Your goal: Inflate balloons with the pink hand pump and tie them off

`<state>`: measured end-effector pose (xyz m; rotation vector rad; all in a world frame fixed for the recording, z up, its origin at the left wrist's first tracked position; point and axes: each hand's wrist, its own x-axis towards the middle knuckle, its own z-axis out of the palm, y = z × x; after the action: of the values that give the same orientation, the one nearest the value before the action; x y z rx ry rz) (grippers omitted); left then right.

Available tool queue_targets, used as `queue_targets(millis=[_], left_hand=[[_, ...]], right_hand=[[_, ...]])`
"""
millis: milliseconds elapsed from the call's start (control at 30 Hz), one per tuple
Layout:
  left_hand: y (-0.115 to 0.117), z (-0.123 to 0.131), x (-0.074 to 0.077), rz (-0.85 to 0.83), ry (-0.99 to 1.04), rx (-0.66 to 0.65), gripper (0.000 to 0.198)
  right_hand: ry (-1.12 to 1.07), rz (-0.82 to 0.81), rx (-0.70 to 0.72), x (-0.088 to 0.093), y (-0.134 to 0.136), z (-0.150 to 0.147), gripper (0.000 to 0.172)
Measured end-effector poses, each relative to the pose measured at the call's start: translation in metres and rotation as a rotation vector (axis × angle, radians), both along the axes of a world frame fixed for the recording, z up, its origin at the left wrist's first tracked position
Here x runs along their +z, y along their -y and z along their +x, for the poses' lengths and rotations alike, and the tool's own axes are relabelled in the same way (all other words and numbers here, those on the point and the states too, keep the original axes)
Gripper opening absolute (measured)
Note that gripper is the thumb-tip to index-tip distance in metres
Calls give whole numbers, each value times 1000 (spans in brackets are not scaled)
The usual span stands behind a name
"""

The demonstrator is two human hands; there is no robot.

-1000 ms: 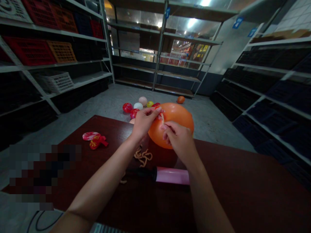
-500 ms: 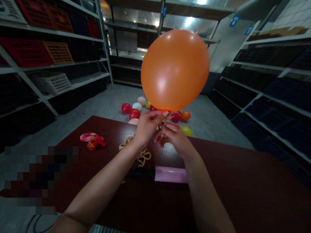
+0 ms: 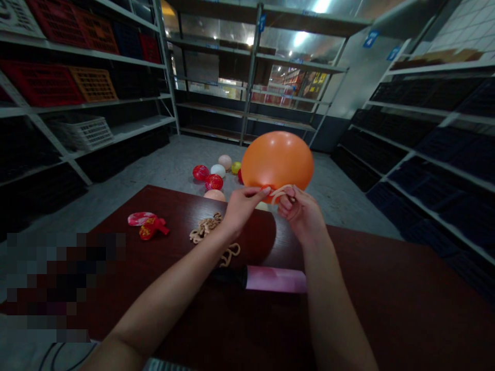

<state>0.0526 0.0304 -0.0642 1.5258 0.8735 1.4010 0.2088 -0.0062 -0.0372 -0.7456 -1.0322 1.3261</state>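
Note:
An inflated orange balloon [image 3: 277,161] floats just beyond my hands over the table's far edge. My left hand [image 3: 243,206] pinches the balloon at its neck, thumb and forefinger together. In my right hand [image 3: 300,208] a length of beige string [image 3: 282,191] is gripped, running across to the balloon's neck. Below my left wrist a loose heap of the same beige string [image 3: 204,228] lies on the dark wooden table [image 3: 371,278]. A pink balloon pump [image 3: 275,279] with a black end lies near my forearms, partly hidden by the right one.
Uninflated red balloons [image 3: 149,225] lie on the table's left. On the floor beyond are several inflated balloons [image 3: 214,182]. Metal shelves [image 3: 247,103] stand at the back, with crates [image 3: 93,84] on the left racks and dark bins [image 3: 421,139] on the right.
The orange balloon has come down and tipped away from me, uncovering the back shelves. My right hand has moved right, drawing the string out from the neck; my left stays at the neck.

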Motion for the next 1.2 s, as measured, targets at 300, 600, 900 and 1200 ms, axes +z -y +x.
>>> queue_targets(millis=[300,600,900,1200], left_hand=[[19,-12,13,1291,-630,232,14],[17,-23,29,618,-377,-158,29],[16,-24,29,600,-536,-4,14],[11,-29,24,847,-784,51,15]], right_hand=[[-2,-105,-126,-14,-11,2,28],[21,-54,61,-10,-5,-1,35],[163,-26,171,8,14,-10,37],[349,56,144,15,22,-3,35]])
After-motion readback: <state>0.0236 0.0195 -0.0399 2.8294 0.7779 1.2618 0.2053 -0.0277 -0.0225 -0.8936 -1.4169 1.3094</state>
